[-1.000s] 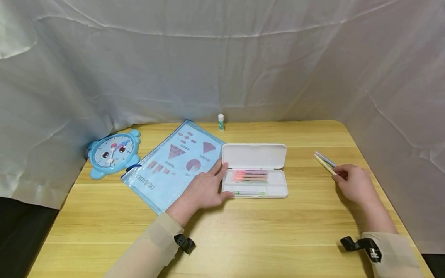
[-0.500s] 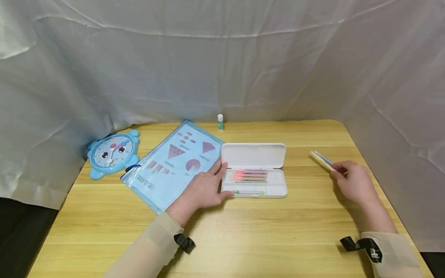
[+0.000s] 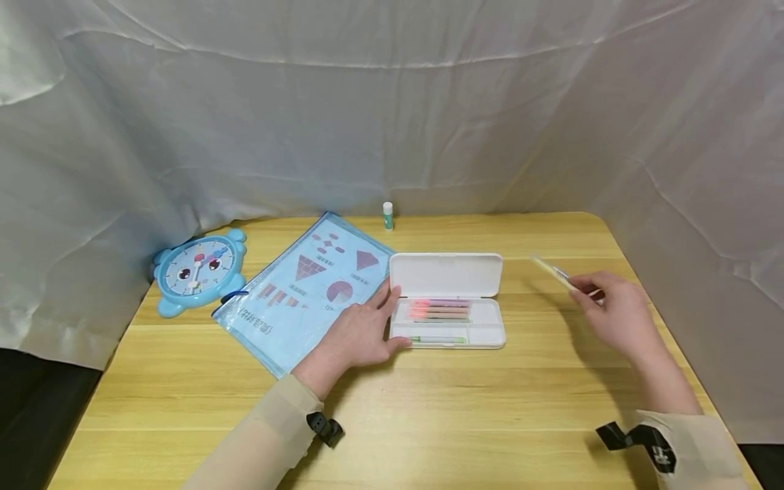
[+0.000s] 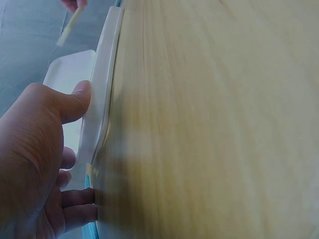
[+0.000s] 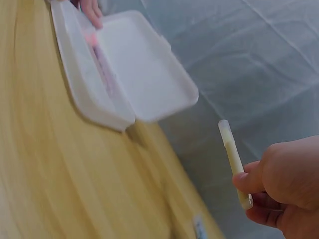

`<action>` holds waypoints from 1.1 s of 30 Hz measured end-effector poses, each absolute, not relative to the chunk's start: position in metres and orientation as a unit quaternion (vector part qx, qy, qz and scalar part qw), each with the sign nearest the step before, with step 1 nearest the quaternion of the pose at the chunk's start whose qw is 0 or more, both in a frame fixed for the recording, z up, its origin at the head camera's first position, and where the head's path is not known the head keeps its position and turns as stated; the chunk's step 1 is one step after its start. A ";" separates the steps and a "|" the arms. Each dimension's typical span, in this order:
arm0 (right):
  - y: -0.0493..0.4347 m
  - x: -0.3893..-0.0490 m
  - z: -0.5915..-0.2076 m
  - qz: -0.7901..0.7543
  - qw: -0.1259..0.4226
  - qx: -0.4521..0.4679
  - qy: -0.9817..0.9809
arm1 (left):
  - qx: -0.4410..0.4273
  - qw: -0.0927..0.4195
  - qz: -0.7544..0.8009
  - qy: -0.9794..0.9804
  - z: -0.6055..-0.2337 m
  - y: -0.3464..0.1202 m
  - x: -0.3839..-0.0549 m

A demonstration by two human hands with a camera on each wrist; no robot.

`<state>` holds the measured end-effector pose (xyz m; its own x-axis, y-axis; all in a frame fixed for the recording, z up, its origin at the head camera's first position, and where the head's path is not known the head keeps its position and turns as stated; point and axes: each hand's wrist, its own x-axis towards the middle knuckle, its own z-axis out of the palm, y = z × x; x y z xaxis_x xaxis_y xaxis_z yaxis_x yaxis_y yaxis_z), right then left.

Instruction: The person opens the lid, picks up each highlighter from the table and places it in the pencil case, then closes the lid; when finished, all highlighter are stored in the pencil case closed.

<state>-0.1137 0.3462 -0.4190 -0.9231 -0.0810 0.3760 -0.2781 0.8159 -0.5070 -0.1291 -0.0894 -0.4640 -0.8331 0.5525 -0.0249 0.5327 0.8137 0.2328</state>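
A white pencil case [image 3: 486, 313] lies with its lid raised on the table. Several pink, purple and orange-toned pens [image 3: 441, 309] and a green pen [image 3: 437, 339] rest in its compartments. My left hand [image 3: 361, 333] holds the left end of the case, thumb at the front, fingers at the back corner. To the right, my right hand [image 3: 615, 313] pinches a yellow pen [image 5: 233, 159] with a translucent cap, raised above the table. A blue pen [image 3: 560, 272] shows just behind it in the head view, mostly hidden; its whitish end [image 5: 198, 226] seems to lie on the table.
A blue zip folder [image 3: 306, 292] printed with charts lies left of the case, partly under my left hand. Farther left is a blue animal-shaped toy clock [image 3: 199, 269]. A glue stick [image 3: 388, 216] stands near the back edge. Grey cloth [image 3: 392, 122] surrounds the table.
My right hand has lifted the yellow pen off the table and moved it slightly left and away, apart from the blue pen. The left hand and the pencil case have stayed in place.
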 end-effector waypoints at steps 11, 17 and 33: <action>0.314 -0.110 -0.396 0.285 0.210 0.151 -0.923 | 0.289 0.037 0.105 0.951 -0.465 -0.090 -0.130; 0.297 -0.109 -0.390 0.290 0.221 0.183 -0.913 | 0.288 0.039 0.108 0.951 -0.465 -0.090 -0.130; 0.255 -0.107 -0.393 0.306 0.173 0.254 -0.901 | 0.284 0.044 0.107 0.952 -0.465 -0.090 -0.129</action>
